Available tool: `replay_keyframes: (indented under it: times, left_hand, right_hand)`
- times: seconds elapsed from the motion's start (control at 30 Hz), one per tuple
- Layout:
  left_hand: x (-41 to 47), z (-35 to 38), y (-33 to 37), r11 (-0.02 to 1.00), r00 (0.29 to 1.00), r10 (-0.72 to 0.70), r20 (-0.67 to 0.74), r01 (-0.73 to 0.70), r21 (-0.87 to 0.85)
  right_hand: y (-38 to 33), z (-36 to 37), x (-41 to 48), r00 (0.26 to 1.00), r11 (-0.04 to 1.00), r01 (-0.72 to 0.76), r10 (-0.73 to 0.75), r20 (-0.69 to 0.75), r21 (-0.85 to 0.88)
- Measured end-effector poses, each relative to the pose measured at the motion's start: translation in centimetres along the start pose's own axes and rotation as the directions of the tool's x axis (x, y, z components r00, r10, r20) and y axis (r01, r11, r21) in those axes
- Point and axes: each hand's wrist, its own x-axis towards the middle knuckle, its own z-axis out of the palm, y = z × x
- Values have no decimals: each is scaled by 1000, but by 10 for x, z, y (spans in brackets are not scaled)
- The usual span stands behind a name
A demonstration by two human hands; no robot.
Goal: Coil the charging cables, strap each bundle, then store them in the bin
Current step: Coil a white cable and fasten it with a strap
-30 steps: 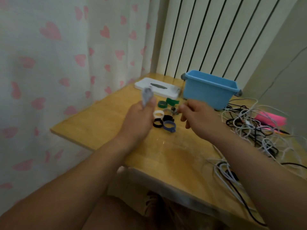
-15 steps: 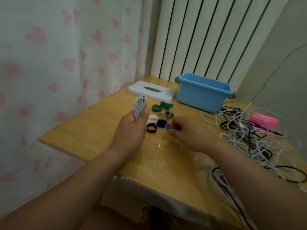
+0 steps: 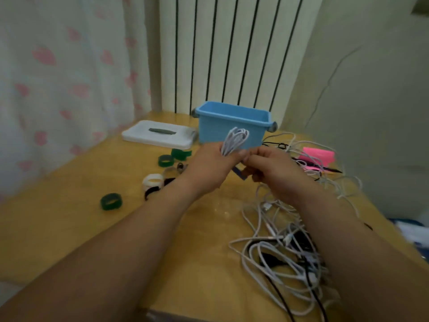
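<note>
Head view. The left hand is clenched around a coiled white bundle, held above the table in front of the bin. The bundle's long axis is near upright, tilted slightly right. Its looped end points up and overlaps the bin's front wall in this view, while its lower end is hidden in the fist. The right hand meets the left, thumb tip against thumb tip. Its fingers are curled and pinch a blue strap, of which a short end shows below and between the two hands. The one bin is light blue, stands upright at the back of the table and has a grey knob at each end. Only the bare inner wall is visible, so its contents cannot be told. Its white lid lies flat just to the left of it. Loose strap rings lie left of the hands: three green rings, one white ring and at least one black ring. Others near the left wrist are too blurred to count. A tangle of white and black cables lies under and beside the right forearm, its strands too interlaced to count. One pink object lies at the tangle's far edge.
</note>
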Motion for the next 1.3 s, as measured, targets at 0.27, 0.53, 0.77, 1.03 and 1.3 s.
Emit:
replay_keyframes:
  times: [0.27,0.53,0.77,1.03,1.3]
  left_hand:
    - [10,-1,-26,992,989,-89,120,98,-77]
    - [13,1,-30,971,978,-117,172,149,-185]
    - [5,5,-21,992,963,-84,258,105,-70]
    - [4,-1,-22,964,948,-13,317,96,-247]
    - [2,-5,-18,970,951,-42,306,112,-214]
  right_hand:
    - [23,-15,10,977,916,19,68,-201,401]
    - [18,-28,-4,999,995,-48,48,3,83]
    - [9,-13,-15,997,989,31,-21,75,-148]
    - [22,-24,-12,967,935,209,-153,206,-287]
    - [19,-22,-14,954,977,195,-169,246,-82]
